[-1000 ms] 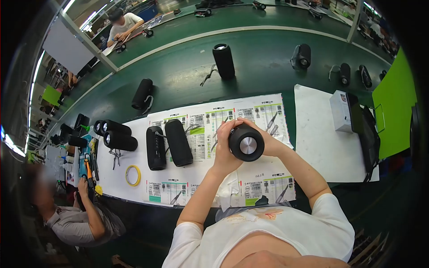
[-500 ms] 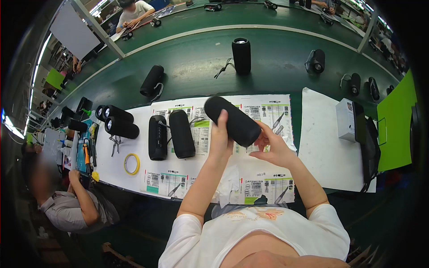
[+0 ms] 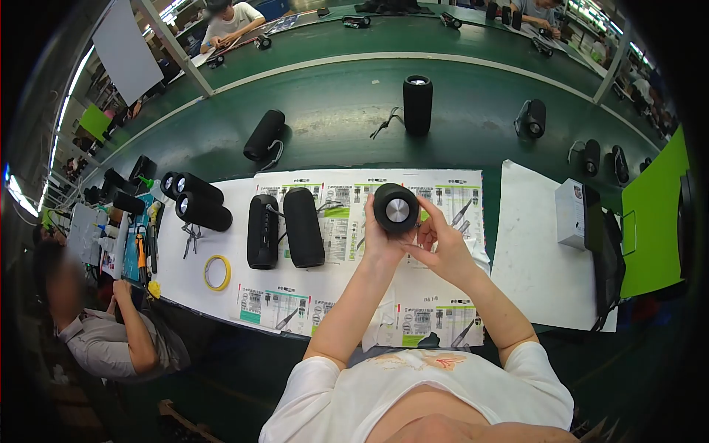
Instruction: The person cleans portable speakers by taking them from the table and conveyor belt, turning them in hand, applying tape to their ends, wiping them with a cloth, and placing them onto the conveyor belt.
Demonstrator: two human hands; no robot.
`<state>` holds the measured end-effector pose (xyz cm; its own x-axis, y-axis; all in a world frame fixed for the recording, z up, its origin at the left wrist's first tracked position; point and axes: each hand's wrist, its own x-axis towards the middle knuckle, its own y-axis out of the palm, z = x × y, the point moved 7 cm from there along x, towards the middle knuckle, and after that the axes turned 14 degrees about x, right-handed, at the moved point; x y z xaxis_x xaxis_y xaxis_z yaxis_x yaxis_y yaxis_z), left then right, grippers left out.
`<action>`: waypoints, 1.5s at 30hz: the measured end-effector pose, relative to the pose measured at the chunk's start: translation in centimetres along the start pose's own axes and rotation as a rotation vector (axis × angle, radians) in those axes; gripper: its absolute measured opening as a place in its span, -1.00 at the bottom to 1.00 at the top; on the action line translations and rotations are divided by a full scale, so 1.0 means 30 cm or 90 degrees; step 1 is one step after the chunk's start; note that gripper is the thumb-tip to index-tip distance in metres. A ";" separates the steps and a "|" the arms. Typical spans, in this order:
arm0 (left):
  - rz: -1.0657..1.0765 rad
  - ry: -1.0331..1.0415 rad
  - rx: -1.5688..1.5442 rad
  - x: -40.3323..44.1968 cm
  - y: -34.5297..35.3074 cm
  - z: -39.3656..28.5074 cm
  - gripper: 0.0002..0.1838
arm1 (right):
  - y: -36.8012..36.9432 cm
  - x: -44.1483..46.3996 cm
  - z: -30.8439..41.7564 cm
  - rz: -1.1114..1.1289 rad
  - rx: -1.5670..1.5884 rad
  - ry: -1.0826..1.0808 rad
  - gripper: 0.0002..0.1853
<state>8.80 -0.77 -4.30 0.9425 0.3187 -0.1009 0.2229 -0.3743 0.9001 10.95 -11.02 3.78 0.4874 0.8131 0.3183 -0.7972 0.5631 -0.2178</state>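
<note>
Presently, black cylindrical speaker (image 3: 390, 193) is held over the printed sheets (image 3: 467, 193), one silver end disc (image 3: 397, 210) facing the wearer. Left grip (image 3: 379, 238) is closed around its side, taking the weight. Right grip (image 3: 452, 255) is loosely spread at the opposite side, fingers bent, thumb apart; whether any fingertip touches the casing cannot be told.

Handling notes (judgement): hold by the casing, well behind the rim, with no finger on the disc, which probably marks or dents easily. A broad, even palm hold should suit the round body better than fingertips, since it could roll. For any turning, the left grip should carry the load while the right steadies lightly and guides, slowly, so that the end face can be seen in full.

Clearance: two further speakers (image 3: 303, 227) lie side by side to the left, with a grey cord (image 3: 330, 204) near them; swing wide of both. Yellow tape roll (image 3: 206, 275) rests nearer the wearer.
</note>
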 end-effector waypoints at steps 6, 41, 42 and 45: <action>-0.184 0.038 0.000 0.002 0.009 -0.080 -0.41 | 0.023 -0.013 -0.041 0.068 0.042 0.055 -0.15; -0.313 0.337 0.156 -0.107 0.056 -0.175 -0.41 | 0.093 -0.051 0.097 -0.028 0.603 0.242 -0.22; -0.287 0.325 0.137 -0.100 0.056 -0.180 -0.40 | 0.091 -0.058 0.096 -0.011 0.611 0.258 -0.23; -0.228 0.282 0.058 -0.083 0.043 -0.189 -0.35 | 0.053 -0.066 0.093 0.019 0.513 0.227 -0.28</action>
<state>5.32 2.89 -0.47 0.6136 0.7669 -0.1882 0.5483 -0.2422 0.8005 7.72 -12.15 5.37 0.4375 0.8991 -0.0137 -0.7545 0.3754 0.5383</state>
